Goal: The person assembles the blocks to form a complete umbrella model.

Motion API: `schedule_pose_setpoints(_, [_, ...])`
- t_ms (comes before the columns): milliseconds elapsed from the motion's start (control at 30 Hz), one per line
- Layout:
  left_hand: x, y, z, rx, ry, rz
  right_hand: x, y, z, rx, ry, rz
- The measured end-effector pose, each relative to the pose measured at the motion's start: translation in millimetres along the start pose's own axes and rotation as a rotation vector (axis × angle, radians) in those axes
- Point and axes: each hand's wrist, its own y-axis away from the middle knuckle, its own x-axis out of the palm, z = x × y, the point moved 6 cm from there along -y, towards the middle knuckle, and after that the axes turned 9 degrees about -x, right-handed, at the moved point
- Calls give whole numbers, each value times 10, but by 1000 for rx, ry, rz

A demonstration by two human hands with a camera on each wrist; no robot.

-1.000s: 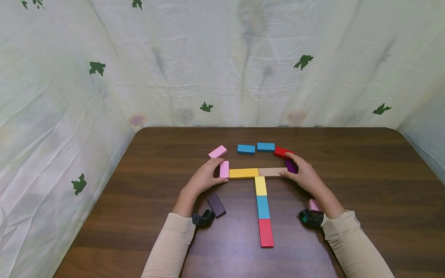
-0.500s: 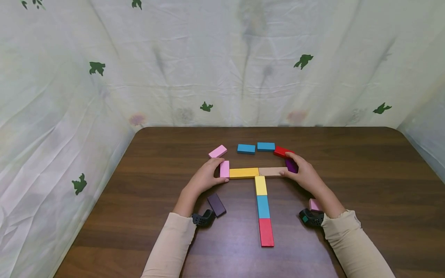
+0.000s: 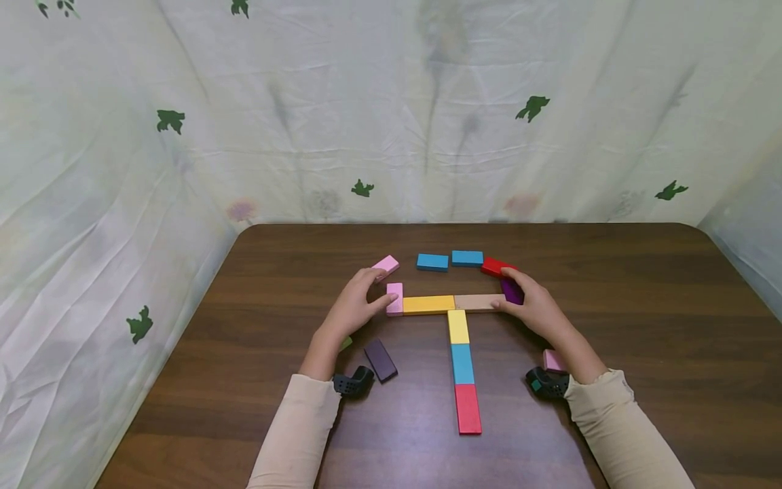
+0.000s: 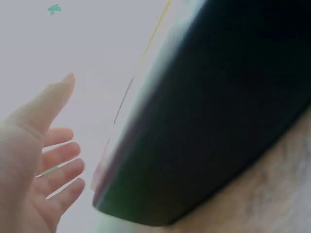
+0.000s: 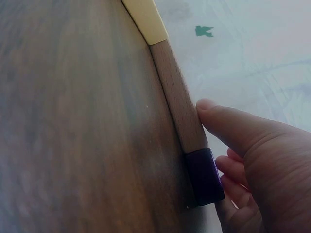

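My left hand (image 3: 351, 305) is beside an upright-lying pink block (image 3: 396, 288), its thumb tip overlapping that block and its fingertips over a second pink block (image 3: 387, 263). In the left wrist view its fingers are spread around nothing. My right hand (image 3: 534, 305) spans a purple block (image 3: 512, 292), index fingertip at the far end and thumb at the near end by a plain wooden block (image 3: 476, 303). The right wrist view shows the fingers curled behind the purple block. An orange-yellow block (image 3: 427, 305) joins the pink and wooden blocks in one row.
A yellow (image 3: 458, 327), a blue (image 3: 462, 364) and a red block (image 3: 468, 409) line up toward the front. Two blue blocks (image 3: 432, 262) and a red block (image 3: 497, 267) lie behind. A dark purple block (image 3: 381, 360), a partly hidden green block (image 3: 346, 343) and a pink block (image 3: 554, 361) lie near the wrists.
My left hand has let go of the pink block and shifted slightly left and away, uncovering a bit of the green block. The right hand has stayed in place.
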Motion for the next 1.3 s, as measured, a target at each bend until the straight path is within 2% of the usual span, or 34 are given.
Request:
schedule_pose_setpoints(233, [-108, -7, 12, -6, 64, -179, 2, 0, 2, -1, 0, -3])
schedule_pose_setpoints(367, [-117, -19, 23, 0, 94, -221, -2, 2, -1, -2, 2, -3])
schedule_pose_setpoints(600, [-73, -61, 89, -20, 90, -216, -3, 14, -7, -3, 9, -1])
schedule_pose_setpoints(833, [-9, -114, 149, -77, 94, -183, 3, 1, 3, -4, 9, 0])
schedule_pose_setpoints(1133, [35, -148, 179, -118, 45, -158, 5, 0, -6, -6, 10, 0])
schedule_pose_setpoints(1300, [36, -176, 173, -140, 32, -167, 2, 4, -3, -3, 7, 0])
